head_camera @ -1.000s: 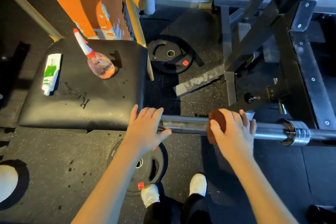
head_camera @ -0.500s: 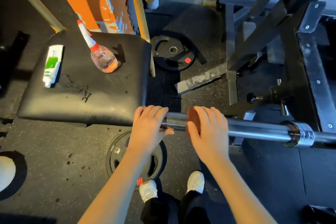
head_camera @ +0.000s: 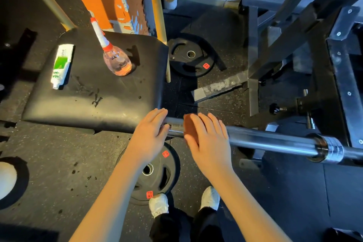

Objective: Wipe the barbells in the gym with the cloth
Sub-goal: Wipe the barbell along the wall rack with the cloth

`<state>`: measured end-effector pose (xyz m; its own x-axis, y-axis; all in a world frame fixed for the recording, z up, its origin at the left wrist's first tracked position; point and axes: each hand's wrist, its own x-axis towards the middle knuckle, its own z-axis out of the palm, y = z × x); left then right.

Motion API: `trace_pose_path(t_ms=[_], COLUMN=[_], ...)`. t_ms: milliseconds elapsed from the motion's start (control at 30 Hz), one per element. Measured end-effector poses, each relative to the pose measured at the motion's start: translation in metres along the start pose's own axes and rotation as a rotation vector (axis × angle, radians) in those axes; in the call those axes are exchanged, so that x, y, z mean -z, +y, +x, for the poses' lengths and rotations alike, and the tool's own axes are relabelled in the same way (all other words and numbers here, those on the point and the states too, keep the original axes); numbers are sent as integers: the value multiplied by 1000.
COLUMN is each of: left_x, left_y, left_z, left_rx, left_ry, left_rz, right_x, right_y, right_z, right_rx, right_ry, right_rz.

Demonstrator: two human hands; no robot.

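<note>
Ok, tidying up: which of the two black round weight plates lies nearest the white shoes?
The black round weight plate with two red stickers, partly under the left forearm, beside the left white shoe. The other plate lies beyond the black padded bench.

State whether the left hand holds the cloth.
No: the right hand presses the cloth on the bar, while the left hand rests bare on the bar.
</note>
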<state>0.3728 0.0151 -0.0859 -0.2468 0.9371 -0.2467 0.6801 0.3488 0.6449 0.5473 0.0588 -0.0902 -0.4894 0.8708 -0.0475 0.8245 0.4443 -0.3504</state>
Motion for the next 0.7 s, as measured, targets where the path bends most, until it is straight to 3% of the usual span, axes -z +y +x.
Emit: trace_pose_path(t_ms=[100,200,300,433,533,700], left_x=[2,1,-3,0,11,36], left_y=[-2,-2,-2,-2,-3,-8], left_z=[-2,-7,-11,-5,-3,13], left_rx=[10,-4,23,118,161,46], left_ry=[-3,37,52,81,24,-260], left_rz=[-31,-69,-138,-354,-479,-51], right_x=[8,18,10,-8,3,27], right_y=[22,53,32,-17,-3,45], right_z=[-8,-26,-20,7,7,-10], right_rx=[91,20,-68,57,114,-12], right_ry=[-16,8,55,21,-70,-34], right_rz=[-39,-51,-32,33,58,-12])
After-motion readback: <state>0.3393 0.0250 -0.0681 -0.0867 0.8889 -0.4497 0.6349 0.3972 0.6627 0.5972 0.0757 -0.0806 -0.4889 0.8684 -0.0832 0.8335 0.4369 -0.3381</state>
